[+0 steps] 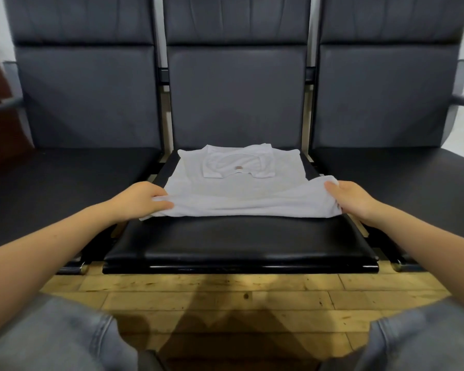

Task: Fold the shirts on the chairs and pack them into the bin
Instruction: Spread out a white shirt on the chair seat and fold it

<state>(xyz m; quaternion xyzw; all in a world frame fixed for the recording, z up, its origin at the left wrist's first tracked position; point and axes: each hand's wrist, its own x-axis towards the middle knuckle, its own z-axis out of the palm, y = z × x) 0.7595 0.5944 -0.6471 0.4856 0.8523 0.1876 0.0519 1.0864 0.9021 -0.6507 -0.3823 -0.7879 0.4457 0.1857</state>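
1. Centrally, a white shirt (236, 188) lies on the seat of the middle chair (239, 245), collar end toward the backrest, near edge toward the person.
2. L hand (142, 200) grips the shirt's near-left corner: fingers curled over the cloth, thumb on top, fabric bunched under it.
3. R hand (352, 199) grips the near-right corner; thumb lies on top of the cloth, fingers tucked beneath, so fabric is pinched between them.
4. Near edge of the shirt is lifted a bit off the seat between both hands and sags in the middle; the far part lies flat.
5. Sides of the shirt look already folded inward, w/ sleeves lying over the chest area near the collar; small brownish label shows inside the neck opening.
6. Shirt covers the back half of the seat; front half of the black cushion is bare.
7. Left chair (86, 103) & right chair (386, 103), same dark padded type, stand just beside the middle one; armrests show at the far left & right edges.
8. Wooden floor (225, 295) below the seat front; person's knees in grey jeans (51, 341) at the bottom corners.
9. Both forearms are bare, reaching in from bottom-left & bottom-right.
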